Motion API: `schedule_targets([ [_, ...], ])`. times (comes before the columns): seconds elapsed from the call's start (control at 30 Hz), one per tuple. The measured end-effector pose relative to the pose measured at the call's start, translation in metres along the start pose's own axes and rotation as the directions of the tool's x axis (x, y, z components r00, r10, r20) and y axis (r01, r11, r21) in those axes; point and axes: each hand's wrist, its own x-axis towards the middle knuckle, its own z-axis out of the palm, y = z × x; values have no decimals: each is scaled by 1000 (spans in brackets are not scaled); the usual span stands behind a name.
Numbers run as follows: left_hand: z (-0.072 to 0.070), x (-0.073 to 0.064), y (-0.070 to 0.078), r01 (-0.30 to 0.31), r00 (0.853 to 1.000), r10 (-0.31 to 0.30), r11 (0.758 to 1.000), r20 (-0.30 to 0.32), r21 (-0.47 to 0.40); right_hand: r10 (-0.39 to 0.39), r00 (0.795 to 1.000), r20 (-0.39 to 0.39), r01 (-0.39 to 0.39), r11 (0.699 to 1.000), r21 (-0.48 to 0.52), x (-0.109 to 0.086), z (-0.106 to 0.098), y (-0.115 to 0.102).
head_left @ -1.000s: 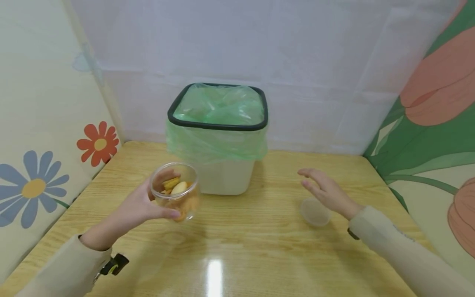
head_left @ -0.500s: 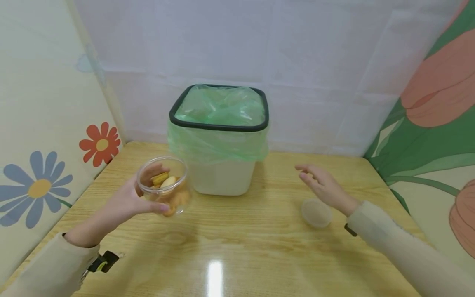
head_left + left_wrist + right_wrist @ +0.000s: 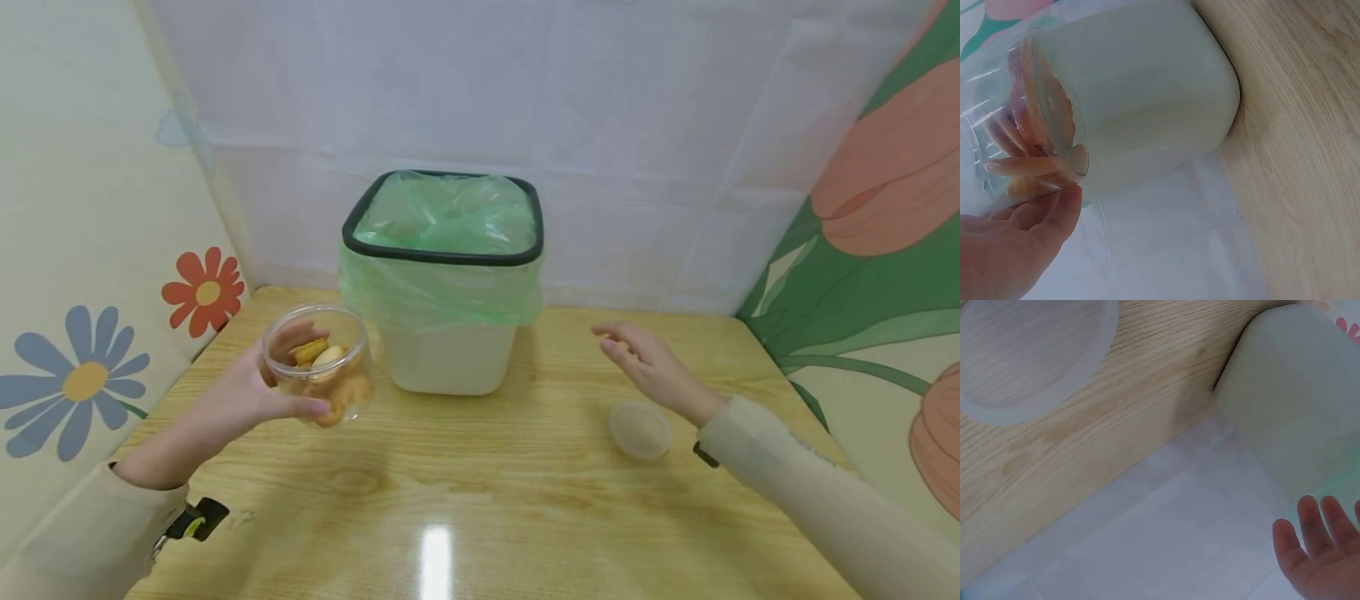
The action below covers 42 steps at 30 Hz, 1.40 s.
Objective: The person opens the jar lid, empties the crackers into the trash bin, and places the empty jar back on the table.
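Note:
A clear plastic jar point(image 3: 351, 392) with no lid on it holds several snack pieces point(image 3: 327, 358), golden and pale. My left hand point(image 3: 251, 392) grips its side, thumb in front and fingers behind, above the table's left part. The left wrist view shows the jar point(image 3: 1060, 106) lying sideways in the picture, fingertips point(image 3: 1069, 203) against its wall. My right hand point(image 3: 660, 375) hovers with nothing in it, fingers relaxed and slightly bent. Just below it in the head view, a round translucent lid point(image 3: 640, 431) lies flat on the table. The right wrist view also shows this lid point(image 3: 1029, 415).
A white bin point(image 3: 450, 358) with a black rim point(image 3: 442, 257) and a green plastic liner point(image 3: 450, 292) stands at the back middle of the wooden table point(image 3: 510, 500). White cloth point(image 3: 637, 150) hangs behind it. Flower-printed panels border both sides.
My left hand has carried the jar leftward and a little farther back, away from the bin's front. The right hand has drifted slightly up and left. Bin and lid stay put.

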Motion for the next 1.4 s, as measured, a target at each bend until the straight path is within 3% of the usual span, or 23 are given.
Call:
schedule_targets([
  [0.63,-15,-1,-11,15,999,-14,1000,-43,13,8,1000,-19,-8,1000,20,12,-5,-9],
  [0.97,-24,-3,-8,-10,997,17,996,-77,91,23,999,-22,-22,998,66,22,-5,-22],
  [1.4,-36,-4,-9,15,998,-10,995,-58,99,15,999,-33,-11,995,98,37,-8,-28],
])
